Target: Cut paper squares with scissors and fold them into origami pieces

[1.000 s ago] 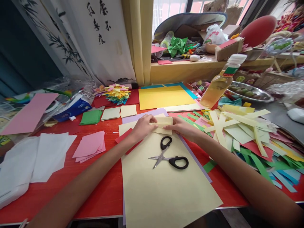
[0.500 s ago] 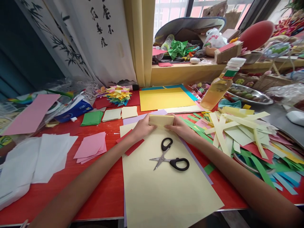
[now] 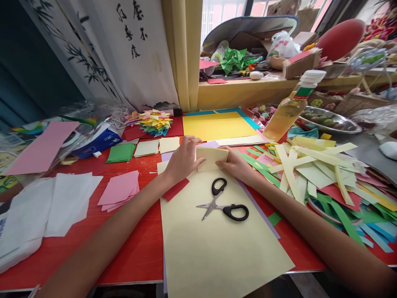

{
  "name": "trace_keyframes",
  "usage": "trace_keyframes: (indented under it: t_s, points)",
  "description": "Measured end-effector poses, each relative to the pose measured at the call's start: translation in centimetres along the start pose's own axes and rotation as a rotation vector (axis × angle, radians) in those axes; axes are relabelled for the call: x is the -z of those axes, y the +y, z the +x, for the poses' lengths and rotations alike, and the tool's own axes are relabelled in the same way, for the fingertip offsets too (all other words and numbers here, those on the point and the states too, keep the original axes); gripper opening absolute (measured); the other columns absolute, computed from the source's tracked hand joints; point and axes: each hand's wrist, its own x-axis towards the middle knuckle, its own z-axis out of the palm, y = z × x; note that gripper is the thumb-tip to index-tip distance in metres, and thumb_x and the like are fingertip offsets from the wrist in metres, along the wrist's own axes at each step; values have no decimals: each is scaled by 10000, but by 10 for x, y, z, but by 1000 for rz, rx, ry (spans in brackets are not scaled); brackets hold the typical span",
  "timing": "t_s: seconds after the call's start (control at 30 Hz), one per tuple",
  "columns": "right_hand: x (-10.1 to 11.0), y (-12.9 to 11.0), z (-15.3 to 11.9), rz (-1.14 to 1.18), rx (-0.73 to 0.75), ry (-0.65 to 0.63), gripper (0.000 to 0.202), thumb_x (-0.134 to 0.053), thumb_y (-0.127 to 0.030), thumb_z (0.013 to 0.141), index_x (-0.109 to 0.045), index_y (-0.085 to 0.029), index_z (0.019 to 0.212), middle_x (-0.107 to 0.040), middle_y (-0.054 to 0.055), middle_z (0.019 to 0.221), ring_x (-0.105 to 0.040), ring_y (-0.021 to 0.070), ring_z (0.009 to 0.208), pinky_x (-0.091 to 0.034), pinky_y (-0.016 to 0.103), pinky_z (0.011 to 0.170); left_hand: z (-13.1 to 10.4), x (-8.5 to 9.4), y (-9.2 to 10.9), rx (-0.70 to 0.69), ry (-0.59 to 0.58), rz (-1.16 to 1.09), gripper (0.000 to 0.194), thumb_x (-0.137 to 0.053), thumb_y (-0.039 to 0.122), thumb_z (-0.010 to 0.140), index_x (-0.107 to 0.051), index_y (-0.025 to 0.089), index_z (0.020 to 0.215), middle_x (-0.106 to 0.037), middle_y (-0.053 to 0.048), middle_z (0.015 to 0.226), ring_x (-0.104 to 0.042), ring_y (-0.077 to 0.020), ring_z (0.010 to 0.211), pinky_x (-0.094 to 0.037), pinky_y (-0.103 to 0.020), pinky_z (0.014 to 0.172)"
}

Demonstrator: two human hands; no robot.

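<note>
My right hand [image 3: 236, 164] grips the right end of a small folded piece of cream paper [image 3: 213, 156], thumb in front. At its left end, the thumb of my left hand [image 3: 182, 160] lies on the paper's face, with the other fingers bent and raised near the top left corner; their tips are partly hidden. Both hands are over the upper part of a large cream sheet [image 3: 217, 252]. Just below them, black-handled scissors [image 3: 215, 203] lie with blades spread on that sheet. Beside my left wrist, a red paper piece [image 3: 175, 189] rests on the sheet.
Stacks of pink [image 3: 119, 188], green [image 3: 120, 152] and cream squares [image 3: 147, 148] lie left on the red table [image 3: 130, 248]. Paper strips [image 3: 310, 169] heap up at right, below a tilted bottle [image 3: 287, 114]. A yellow sheet [image 3: 218, 125] lies behind.
My left hand has risen, its fingers lifting above the paper's left end. The folded paper now stands more upright, showing more of its face. My right hand still holds its end.
</note>
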Motion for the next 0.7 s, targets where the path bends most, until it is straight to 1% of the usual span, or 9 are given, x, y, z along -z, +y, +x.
trace_keyframes:
  t_s: [0.03, 0.1, 0.17, 0.2, 0.27, 0.33, 0.47, 0.6, 0.7]
  points:
    - [0, -1, 0, 19, -12, 3, 335, -575, -175, 686, -518, -225, 1012, -595, 8, 877, -548, 192, 806, -446, 291, 683, -1, 1, 0, -82, -11, 73, 402, -543, 333, 799, -394, 166, 1133, -416, -117, 1141, -478, -226, 1021, -414, -340, 844]
    - [0, -1, -1, 62, -37, 6, 345, -581, -174, 675, -523, -219, 1012, -606, 7, 875, -556, 190, 798, -451, 294, 679, -2, 0, 0, -224, -80, 191, 342, -501, 381, 823, -444, 158, 1076, -470, -120, 1089, -471, -246, 1025, -382, -357, 875]
    - [1, -1, -1, 104, -58, 3, 348, -591, -177, 667, -530, -210, 1008, -617, 10, 877, -561, 190, 802, -454, 299, 683, -3, -2, 1, -308, -170, 251, 336, -477, 418, 829, -482, 150, 1030, -515, -122, 1042, -470, -263, 1014, -363, -374, 880]
    - [1, 0, -1, 119, -68, 2, 345, -596, -180, 664, -534, -205, 1002, -621, 12, 875, -563, 190, 802, -455, 300, 684, -3, -4, 1, -322, -202, 252, 340, -477, 425, 827, -492, 145, 1021, -530, -122, 1027, -468, -266, 1012, -359, -375, 880]
    - [2, 2, 0, 134, -86, -6, 332, -606, -188, 663, -544, -195, 989, -628, 18, 863, -566, 190, 795, -456, 301, 679, -4, -7, 3, -298, -226, 207, 338, -496, 414, 820, -501, 136, 1013, -549, -113, 999, -469, -258, 995, -361, -364, 873]
    - [2, 3, 1, 134, -102, -12, 320, -612, -195, 664, -552, -188, 978, -631, 22, 848, -568, 190, 780, -457, 302, 666, -4, -10, 4, -242, -232, 133, 307, -518, 386, 814, -508, 134, 989, -555, -98, 971, -475, -240, 961, -374, -343, 850]
    - [3, 2, 1, 136, -111, -13, 321, -610, -186, 662, -555, -189, 978, -632, 23, 850, -569, 193, 777, -455, 306, 658, -3, -11, 9, -123, -243, 2, 216, -547, 325, 800, -524, 143, 913, -519, -85, 969, -469, -223, 941, -391, -324, 818]
    - [3, -2, -1, 165, -117, -42, 319, -601, -178, 669, -542, -192, 982, -623, 21, 868, -566, 187, 789, -452, 295, 656, -3, -12, 12, -23, -287, -145, 195, -524, 265, 802, -507, 157, 963, -527, -67, 969, -470, -211, 937, -391, -331, 822]
    - [3, -7, -2, 187, -139, -63, 303, -596, -174, 677, -526, -187, 971, -610, 14, 872, -558, 167, 769, -443, 273, 637, -3, -14, 12, 5, -307, -185, 112, -505, 260, 802, -525, 176, 873, -534, -54, 916, -468, -213, 924, -394, -338, 807]
